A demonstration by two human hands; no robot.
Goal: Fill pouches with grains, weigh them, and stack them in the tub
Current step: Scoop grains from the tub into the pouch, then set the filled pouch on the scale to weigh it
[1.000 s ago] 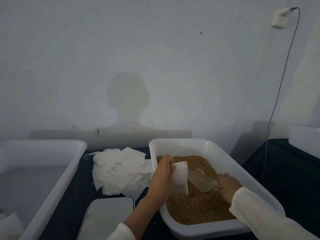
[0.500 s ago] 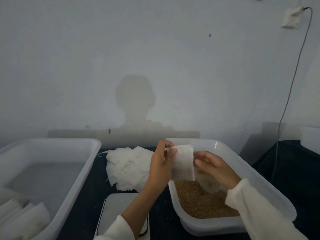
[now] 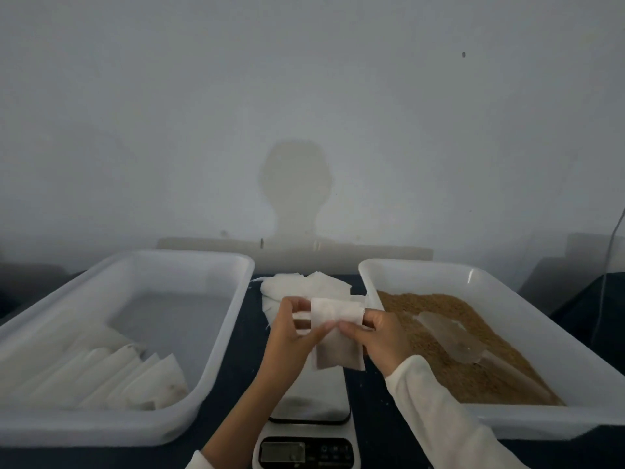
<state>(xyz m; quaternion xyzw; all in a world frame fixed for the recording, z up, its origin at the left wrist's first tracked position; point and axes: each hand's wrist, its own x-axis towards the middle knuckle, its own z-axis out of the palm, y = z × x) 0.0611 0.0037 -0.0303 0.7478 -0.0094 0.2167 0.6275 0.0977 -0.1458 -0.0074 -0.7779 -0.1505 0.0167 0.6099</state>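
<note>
Half a second ago we held the pouch [image 3: 336,333] over the grain tub [image 3: 419,270]; now it hangs above the scale [image 3: 313,399] between the two tubs. Our left hand [image 3: 291,336] and right hand [image 3: 380,336] pinch its folded top, fingers curled. Filled pouches [image 3: 135,380] lean in the left tub [image 3: 182,258].

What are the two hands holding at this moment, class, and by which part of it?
Both hold one white pouch above the scale. The left hand and the right hand pinch its folded top edge, one at each side.
</note>
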